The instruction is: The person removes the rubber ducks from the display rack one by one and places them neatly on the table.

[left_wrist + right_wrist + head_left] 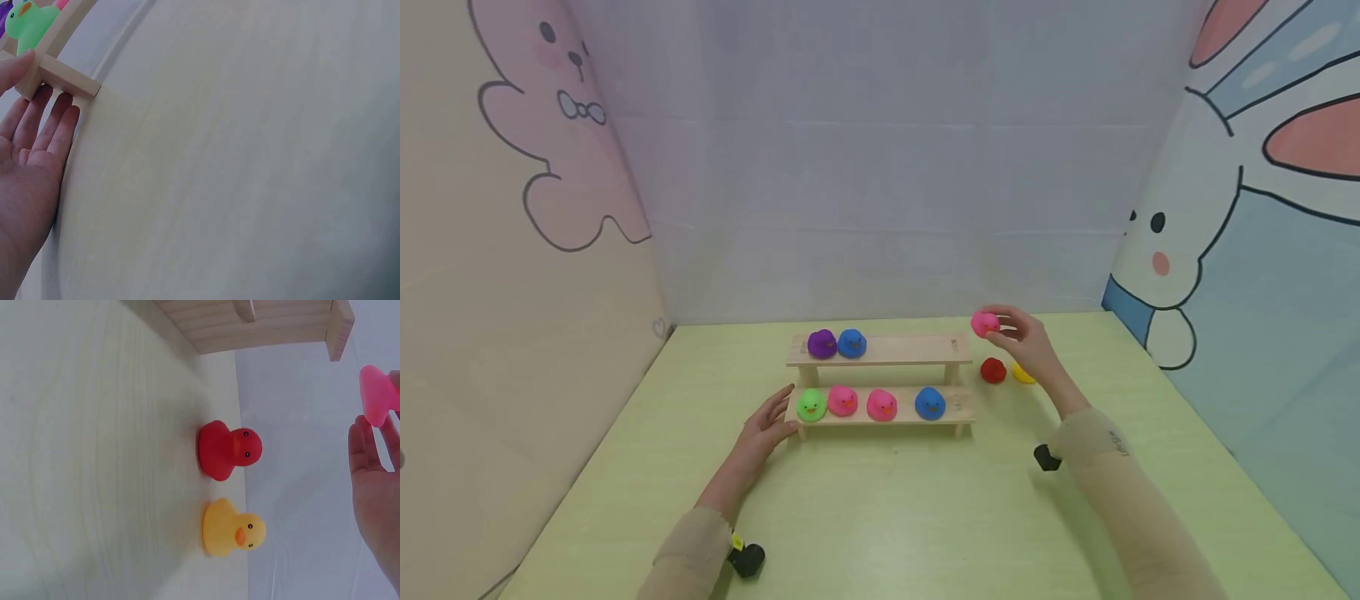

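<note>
My right hand (1026,342) pinches a pink rubber duck (985,323) between thumb and fingertips, raised beyond the right end of a two-step wooden stand (910,350). At the stand's lower left end, my left hand (767,427) holds the corner, its thumb (17,67) at the board's edge beside a green duck (811,406). Along the lower step sit that green duck, two pink ducks (842,401) and a blue duck (930,404), with a gap before the blue one. A purple duck (822,344) and another blue duck (852,344) sit at the upper step's left.
On the table (887,517), right of the stand, stand a red duck (222,451) and a yellow duck (231,528), both below my raised right hand. A pale curtain (880,167) hangs behind the table, with cartoon-printed panels (1285,333) at either side.
</note>
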Demonstrator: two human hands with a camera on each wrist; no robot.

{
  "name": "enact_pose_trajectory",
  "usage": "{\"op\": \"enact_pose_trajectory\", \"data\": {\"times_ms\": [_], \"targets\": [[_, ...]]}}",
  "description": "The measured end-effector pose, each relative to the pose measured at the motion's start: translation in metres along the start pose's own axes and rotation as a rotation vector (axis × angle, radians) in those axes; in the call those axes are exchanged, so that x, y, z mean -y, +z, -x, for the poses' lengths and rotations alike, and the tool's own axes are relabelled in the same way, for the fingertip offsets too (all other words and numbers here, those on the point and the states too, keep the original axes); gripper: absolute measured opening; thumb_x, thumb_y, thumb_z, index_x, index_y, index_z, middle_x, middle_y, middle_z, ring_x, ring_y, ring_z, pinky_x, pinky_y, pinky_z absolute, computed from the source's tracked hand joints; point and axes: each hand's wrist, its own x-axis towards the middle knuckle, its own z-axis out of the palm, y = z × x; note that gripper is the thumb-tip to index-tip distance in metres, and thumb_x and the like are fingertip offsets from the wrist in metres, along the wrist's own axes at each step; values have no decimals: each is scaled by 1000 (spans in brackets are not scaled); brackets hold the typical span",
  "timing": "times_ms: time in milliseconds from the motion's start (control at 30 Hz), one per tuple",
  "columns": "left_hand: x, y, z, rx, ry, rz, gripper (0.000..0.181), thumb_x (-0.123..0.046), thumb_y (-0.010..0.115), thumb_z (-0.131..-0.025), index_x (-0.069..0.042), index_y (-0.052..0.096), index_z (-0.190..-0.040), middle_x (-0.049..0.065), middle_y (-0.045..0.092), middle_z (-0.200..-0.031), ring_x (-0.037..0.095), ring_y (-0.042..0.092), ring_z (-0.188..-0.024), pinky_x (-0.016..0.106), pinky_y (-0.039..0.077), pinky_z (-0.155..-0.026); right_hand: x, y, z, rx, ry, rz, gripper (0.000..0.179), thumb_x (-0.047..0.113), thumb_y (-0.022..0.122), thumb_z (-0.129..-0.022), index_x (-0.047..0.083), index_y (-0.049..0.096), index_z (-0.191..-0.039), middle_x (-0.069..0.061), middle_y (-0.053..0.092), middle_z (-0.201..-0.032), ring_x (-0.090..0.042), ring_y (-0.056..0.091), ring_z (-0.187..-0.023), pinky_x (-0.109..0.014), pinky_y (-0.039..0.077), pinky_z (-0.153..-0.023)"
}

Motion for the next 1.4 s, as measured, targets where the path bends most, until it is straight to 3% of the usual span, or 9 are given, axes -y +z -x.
{"op": "enact_pose_trajectory", "data": {"times_ms": [267, 633, 1100, 1167, 1233, 1267, 1333, 1400], "targets": [[-2, 1, 0, -2, -3, 3, 67, -18, 60, -97, -25, 28, -156, 9, 36, -159, 31, 37, -145, 49, 26, -122, 18, -29, 19, -12, 37, 84, 44, 7, 61, -97, -5, 50, -138, -26, 52, -139, -21, 53, -116, -1, 46, -85], [-1, 1, 1, 7, 14, -4, 68, -18, 59, -97, -23, 26, -157, 13, 34, -160, 34, 37, -145, 52, 25, -122, -37, -61, 28, -50, 73, 198, 45, 10, 58, -99, -3, 48, -141, -27, 50, -140, -41, 50, -122, 4, 41, -82], [-1, 2, 1, -1, 4, 6, 68, -17, 59, -97, -23, 27, -157, 12, 36, -159, 33, 37, -145, 53, 26, -122, -63, -83, 49, -48, 127, 280, 46, 16, 58, -100, -4, 46, -140, -29, 49, -140, -47, 49, -123, 3, 37, -80], [-2, 3, 1, 4, 2, 11, 69, -16, 59, -97, -24, 26, -157, 12, 35, -159, 32, 37, -145, 52, 26, -122, -67, -87, 52, -38, 130, 296, 46, 15, 58, -100, -5, 46, -139, -30, 49, -140, -48, 50, -123, -2, 44, -84], [-3, 4, 2, 3, 1, 17, 68, -15, 59, -97, -24, 27, -157, 11, 35, -159, 32, 37, -145, 49, 27, -121, -73, -89, 54, -26, 128, 307, 46, 14, 58, -99, -7, 46, -139, -32, 48, -140, -50, 50, -123, -20, 55, -94], [-3, 3, 2, 4, 1, 16, 68, -15, 59, -97, -24, 27, -157, 11, 35, -159, 31, 37, -145, 48, 28, -121, -75, -90, 55, -14, 139, 308, 47, 14, 58, -100, -7, 45, -139, -33, 47, -141, -51, 48, -124, -32, 55, -100], [-3, 3, 2, 3, -1, 12, 68, -15, 59, -97, -24, 27, -157, 11, 35, -159, 29, 38, -144, 46, 30, -120, -79, -91, 57, 14, 181, 308, 48, 15, 56, -100, -7, 43, -141, -33, 43, -144, -52, 45, -128, -56, 45, -108], [-2, 2, 1, 0, -1, 2, 68, -16, 60, -97, -24, 27, -157, 11, 35, -159, 28, 39, -143, 45, 31, -119, -81, -90, 60, 39, 228, 298, 49, 15, 55, -101, -7, 41, -142, -34, 40, -146, -53, 41, -131, -68, 35, -109]]}}
